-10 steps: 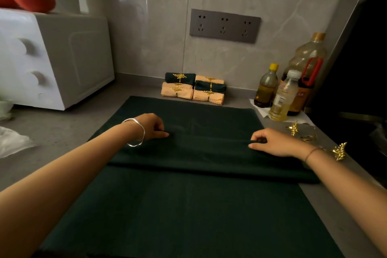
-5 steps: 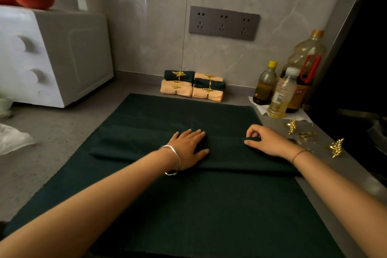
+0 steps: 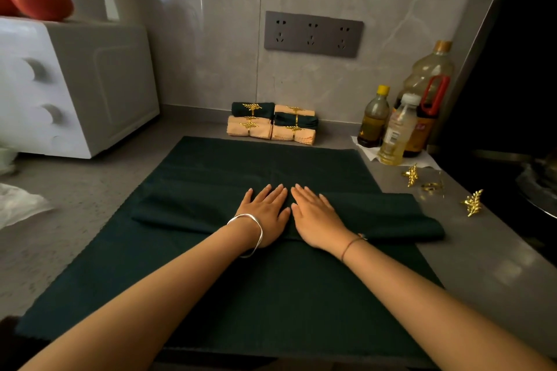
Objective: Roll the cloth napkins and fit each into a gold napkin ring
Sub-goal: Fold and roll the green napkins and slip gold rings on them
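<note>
Napkin [image 3: 187,250] dark green, spread flat, folded band across middle.

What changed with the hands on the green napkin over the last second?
The left hand slid right and the right hand slid left, meeting at the middle of the green napkin. Both let go of the folded edge they were pinching and now press flat on it, side by side. The fold itself, the finished rolls by the wall and the loose gold rings stayed put.
</note>
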The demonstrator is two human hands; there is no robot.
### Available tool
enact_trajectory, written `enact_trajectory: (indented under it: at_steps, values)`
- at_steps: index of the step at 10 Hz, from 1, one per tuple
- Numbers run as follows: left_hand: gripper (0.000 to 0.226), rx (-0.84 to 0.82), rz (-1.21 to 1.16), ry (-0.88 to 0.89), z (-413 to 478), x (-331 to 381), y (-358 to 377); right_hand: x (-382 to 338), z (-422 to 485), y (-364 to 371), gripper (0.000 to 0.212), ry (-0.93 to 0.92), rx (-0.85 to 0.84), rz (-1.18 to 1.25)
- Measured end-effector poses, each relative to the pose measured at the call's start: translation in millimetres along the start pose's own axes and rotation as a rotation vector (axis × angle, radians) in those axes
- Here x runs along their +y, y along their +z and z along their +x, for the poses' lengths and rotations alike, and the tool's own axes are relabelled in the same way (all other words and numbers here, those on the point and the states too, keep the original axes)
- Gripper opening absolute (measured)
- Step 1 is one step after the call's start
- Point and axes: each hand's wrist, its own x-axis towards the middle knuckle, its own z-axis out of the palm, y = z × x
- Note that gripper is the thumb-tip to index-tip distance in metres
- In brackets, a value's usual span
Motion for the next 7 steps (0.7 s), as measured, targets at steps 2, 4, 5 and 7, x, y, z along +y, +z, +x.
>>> enact_trajectory:
  at_steps: [2, 4, 5, 7]
  values:
    - [0.056, -0.012, 0.008, -0.008, -0.7, -0.3, -1.3, 42.6, -16.0, -7.2, 0.056, 0.013, 0.012, -0.035]
    - [0.056, -0.005, 0.007, -0.008, 0.4, -1.6, -0.3, 105.7, -36.3, -23.0, 0.058, 0.121, 0.032, -0.026]
    - [0.056, -0.008, 0.007, -0.006, 0.8, -1.8, 0.2, 134.5, -46.6, -29.1, 0.059, 0.2, 0.041, -0.038]
    - [0.056, -0.002, 0.018, -0.007, -0.2, -1.1, -0.4, 160.4, -55.0, -36.3, 0.061, 0.255, 0.01, -0.078]
